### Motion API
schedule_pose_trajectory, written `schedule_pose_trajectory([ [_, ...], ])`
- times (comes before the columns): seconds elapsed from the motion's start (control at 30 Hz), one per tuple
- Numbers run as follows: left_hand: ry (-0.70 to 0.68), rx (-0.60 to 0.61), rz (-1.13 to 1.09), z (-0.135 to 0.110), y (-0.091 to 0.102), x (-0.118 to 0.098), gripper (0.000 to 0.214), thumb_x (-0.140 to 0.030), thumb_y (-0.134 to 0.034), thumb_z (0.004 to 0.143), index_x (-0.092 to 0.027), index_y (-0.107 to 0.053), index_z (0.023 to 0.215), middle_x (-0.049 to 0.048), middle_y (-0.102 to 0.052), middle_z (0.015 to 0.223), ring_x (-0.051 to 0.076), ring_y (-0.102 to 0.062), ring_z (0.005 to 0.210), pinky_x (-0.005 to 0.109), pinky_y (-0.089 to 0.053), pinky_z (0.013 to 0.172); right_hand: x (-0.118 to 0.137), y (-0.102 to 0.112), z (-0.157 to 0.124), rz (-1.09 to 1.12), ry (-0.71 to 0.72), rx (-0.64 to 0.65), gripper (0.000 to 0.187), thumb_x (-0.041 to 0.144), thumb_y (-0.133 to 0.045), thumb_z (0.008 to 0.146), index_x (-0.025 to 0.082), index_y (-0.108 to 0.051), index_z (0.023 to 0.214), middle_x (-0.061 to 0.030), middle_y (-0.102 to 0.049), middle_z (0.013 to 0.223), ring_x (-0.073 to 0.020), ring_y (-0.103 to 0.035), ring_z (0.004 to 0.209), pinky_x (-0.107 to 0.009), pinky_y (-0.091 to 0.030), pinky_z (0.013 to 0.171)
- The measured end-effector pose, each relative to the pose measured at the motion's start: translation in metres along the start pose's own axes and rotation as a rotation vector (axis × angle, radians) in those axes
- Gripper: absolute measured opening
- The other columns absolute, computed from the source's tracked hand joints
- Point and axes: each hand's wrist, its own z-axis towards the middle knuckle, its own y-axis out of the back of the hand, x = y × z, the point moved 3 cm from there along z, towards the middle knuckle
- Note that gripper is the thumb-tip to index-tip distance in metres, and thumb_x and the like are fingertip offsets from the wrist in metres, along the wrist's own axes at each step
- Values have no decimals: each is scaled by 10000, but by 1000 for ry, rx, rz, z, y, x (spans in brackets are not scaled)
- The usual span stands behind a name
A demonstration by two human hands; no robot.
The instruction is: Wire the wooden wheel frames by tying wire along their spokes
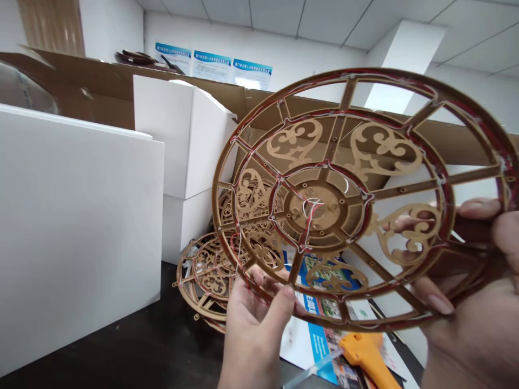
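Observation:
Held up in front of me is a round, gold-brown openwork frame point(324, 232) with spokes, scroll ornaments and red and white wires along its rings. My left hand point(259, 319) pinches its lower rim between thumb and fingers. At the right side, my right hand point(474, 292) grips the rim, with some fingers reaching behind the openwork. The frame is tilted, its wired face toward me. Below it, an orange glue gun point(367, 356) with a clear glue stick lies on printed sheets point(320, 346), partly hidden by the frame and my hands.
More openwork frames point(203, 275) are piled on the dark table point(121, 340) behind my left hand. White boxes point(81, 232) stand at the left, and a large brown cardboard box point(101, 102) rises behind. Posters point(212, 65) hang on the far wall.

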Motion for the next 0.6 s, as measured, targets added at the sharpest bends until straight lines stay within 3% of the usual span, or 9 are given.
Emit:
schedule_pose_trajectory([
  [0.1, -4, -21, -32, -2, -3, -3, 375, -324, -833, 746, -212, -481, 811, -25, -623, 722, 118, -636, 658, 247, -537, 675, 0, 0, 1, 5, 12, -48, 156, 426, -544, 922, 393, -669, 835, 16, -687, 852, -162, -620, 573, -236, -229, 219],
  [0.23, -8, -65, -79, -3, -10, -8, 378, -219, -808, 746, -200, -431, 778, -68, -590, 672, 84, -615, 603, 211, -514, 634, 0, 0, 4, 37, 42, -119, 131, 407, -580, 864, 367, -688, 801, 12, -671, 769, -161, -559, 511, -262, -67, 244],
  [0.53, -7, -76, -71, -5, -13, -9, 374, -185, -756, 759, -203, -383, 765, -72, -577, 663, 65, -571, 583, 197, -490, 620, 1, -3, -1, 21, 40, -64, 143, 380, -559, 877, 324, -648, 780, 19, -657, 728, -131, -459, 369, -279, -108, 216],
  [0.6, -24, -74, -65, -7, -12, -10, 392, -192, -767, 758, -205, -375, 766, -63, -591, 682, 70, -574, 583, 206, -494, 621, -2, -5, 0, 37, 31, 34, 155, 350, -507, 918, 309, -641, 853, 14, -661, 755, -127, -462, 379, -269, -172, 212],
])
